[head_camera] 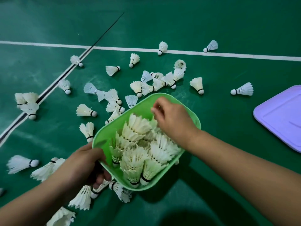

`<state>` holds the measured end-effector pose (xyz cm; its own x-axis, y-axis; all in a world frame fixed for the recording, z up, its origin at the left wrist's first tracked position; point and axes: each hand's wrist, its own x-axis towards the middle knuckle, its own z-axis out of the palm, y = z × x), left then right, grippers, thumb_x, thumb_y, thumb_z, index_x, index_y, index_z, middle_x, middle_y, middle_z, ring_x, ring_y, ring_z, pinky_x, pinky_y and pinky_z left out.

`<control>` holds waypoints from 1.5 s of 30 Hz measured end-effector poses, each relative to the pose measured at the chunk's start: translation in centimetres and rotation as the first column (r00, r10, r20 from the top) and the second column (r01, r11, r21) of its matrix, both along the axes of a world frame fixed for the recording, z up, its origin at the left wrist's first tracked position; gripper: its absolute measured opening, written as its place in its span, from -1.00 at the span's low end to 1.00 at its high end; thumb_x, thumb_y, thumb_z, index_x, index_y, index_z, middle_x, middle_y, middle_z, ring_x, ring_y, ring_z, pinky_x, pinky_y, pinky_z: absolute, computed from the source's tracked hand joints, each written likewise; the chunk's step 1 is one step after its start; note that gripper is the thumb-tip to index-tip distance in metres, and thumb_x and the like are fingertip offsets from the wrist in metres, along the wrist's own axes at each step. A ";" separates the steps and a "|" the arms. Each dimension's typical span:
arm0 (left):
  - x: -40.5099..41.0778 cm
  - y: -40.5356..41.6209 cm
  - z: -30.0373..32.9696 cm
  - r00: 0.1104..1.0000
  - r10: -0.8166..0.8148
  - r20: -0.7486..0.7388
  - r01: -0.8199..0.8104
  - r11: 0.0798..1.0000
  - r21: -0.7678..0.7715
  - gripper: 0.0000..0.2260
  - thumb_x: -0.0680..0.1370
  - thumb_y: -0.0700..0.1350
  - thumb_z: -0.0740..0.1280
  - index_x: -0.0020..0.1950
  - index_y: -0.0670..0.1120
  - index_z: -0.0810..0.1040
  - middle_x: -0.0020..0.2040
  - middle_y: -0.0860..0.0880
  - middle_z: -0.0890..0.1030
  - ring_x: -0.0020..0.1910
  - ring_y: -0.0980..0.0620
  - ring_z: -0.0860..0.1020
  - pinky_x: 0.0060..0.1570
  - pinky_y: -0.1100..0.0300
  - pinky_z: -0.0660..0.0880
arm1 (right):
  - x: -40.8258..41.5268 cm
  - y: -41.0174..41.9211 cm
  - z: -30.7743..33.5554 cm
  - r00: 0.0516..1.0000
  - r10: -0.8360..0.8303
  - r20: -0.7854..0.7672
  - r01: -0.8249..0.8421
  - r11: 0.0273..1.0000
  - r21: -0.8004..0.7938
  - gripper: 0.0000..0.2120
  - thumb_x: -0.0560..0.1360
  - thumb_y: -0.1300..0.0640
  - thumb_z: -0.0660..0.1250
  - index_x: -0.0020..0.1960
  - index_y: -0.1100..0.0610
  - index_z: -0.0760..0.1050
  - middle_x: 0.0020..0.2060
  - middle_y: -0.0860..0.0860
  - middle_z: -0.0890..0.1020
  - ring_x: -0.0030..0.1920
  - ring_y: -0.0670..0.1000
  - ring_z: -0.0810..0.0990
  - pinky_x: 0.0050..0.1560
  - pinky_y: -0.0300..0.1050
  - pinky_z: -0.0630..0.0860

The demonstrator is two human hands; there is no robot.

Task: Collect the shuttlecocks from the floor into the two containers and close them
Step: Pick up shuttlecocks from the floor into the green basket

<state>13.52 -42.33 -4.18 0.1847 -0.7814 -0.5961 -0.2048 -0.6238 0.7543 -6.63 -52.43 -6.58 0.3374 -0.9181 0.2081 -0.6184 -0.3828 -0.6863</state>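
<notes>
Green plastic container (143,103), rectangular with rounded corners, is held tilted above the green court floor (211,22). Left hand (84,163) grips its near-left rim, thumb over the edge inside, fingers curled beneath. Right hand (171,119) reaches inside at the far end, fingers loosely bent and slightly apart over the contents; whether they hold anything cannot be told. Contents: a heap of white feather shuttlecocks (140,154), filling most of the container. Many more loose shuttlecocks (112,70) lie scattered on the floor, mostly beyond and left of the container. Lilac lid (280,116) lies flat on the floor at right, well apart. White court line (48,44) crosses the far floor.
</notes>
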 end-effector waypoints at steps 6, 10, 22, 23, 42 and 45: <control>6.7 0.6 -0.5 0.964 0.266 0.012 -0.266 0.964 -0.028 -0.85 0.49 -0.30 0.08 -0.06 -0.33 0.39 -0.63 -0.26 0.45 -0.77 0.00 0.27 -0.72 0.35 0.25 | -1.4 -1.3 -3.2 0.983 -0.139 0.117 0.149 0.986 -0.074 -0.86 0.57 0.07 0.22 0.02 0.15 0.43 -0.19 -0.01 0.48 -0.22 -0.02 0.46 -0.20 -0.05 0.43; 9.3 1.5 -1.1 0.937 0.343 0.064 -0.340 0.939 -0.046 -0.67 0.50 -0.26 0.07 0.20 -0.41 0.34 -0.60 -0.23 0.49 -0.74 0.01 0.30 -0.71 0.30 0.27 | -1.7 0.3 -9.9 0.803 0.270 -0.531 -0.034 0.911 0.412 -0.35 0.44 -0.06 0.37 0.45 -0.09 0.18 0.42 0.13 0.18 0.36 0.19 0.28 0.32 0.08 0.35; 5.1 1.5 -0.2 0.974 0.216 0.075 -0.210 0.975 -0.073 -0.89 0.50 -0.38 0.10 -0.12 -0.26 0.40 -0.57 -0.30 0.47 -0.71 -0.05 0.32 -0.66 0.27 0.32 | -4.6 2.0 -1.5 0.997 0.036 0.070 -0.045 0.990 0.131 -0.62 0.39 -0.23 0.23 -0.20 0.09 0.53 -0.25 -0.09 0.54 -0.17 -0.08 0.49 -0.12 -0.13 0.41; 4.7 1.6 -0.2 0.976 0.200 0.081 -0.195 0.978 -0.069 -0.87 0.50 -0.38 0.10 -0.12 -0.25 0.41 -0.55 -0.31 0.48 -0.70 -0.06 0.33 -0.66 0.27 0.32 | -4.5 2.0 0.1 0.977 0.003 0.213 -0.028 0.993 0.113 -0.63 0.41 -0.22 0.21 -0.24 0.09 0.50 -0.36 -0.09 0.49 -0.30 -0.15 0.43 -0.25 -0.19 0.38; 2.2 2.9 0.9 0.995 0.102 -0.007 -0.102 0.995 -0.009 -0.82 0.48 -0.38 0.11 0.00 -0.31 0.45 -0.53 -0.34 0.47 -0.71 -0.06 0.32 -0.69 0.28 0.30 | 3.7 0.8 -0.4 0.945 0.259 -0.200 -0.178 0.920 0.350 -0.39 0.53 -0.28 0.01 0.37 0.14 0.27 0.23 0.09 0.49 0.20 0.07 0.47 0.13 -0.05 0.41; 3.9 2.7 0.5 0.986 0.166 0.019 -0.166 0.986 -0.025 -0.84 0.48 -0.37 0.11 -0.01 -0.31 0.44 -0.53 -0.35 0.48 -0.72 -0.06 0.32 -0.67 0.26 0.32 | 3.4 -0.1 -0.3 1.000 -0.004 -0.002 0.004 0.999 0.043 -0.62 0.58 -0.13 0.08 0.13 0.16 0.43 -0.13 0.04 0.53 -0.11 0.04 0.50 -0.17 -0.12 0.37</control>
<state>17.37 -39.66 -3.71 0.3252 -0.7524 -0.5728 -0.1157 -0.6328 0.7656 -3.25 -52.49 -6.86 0.3337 -0.9276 0.1681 -0.6211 -0.3505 -0.7010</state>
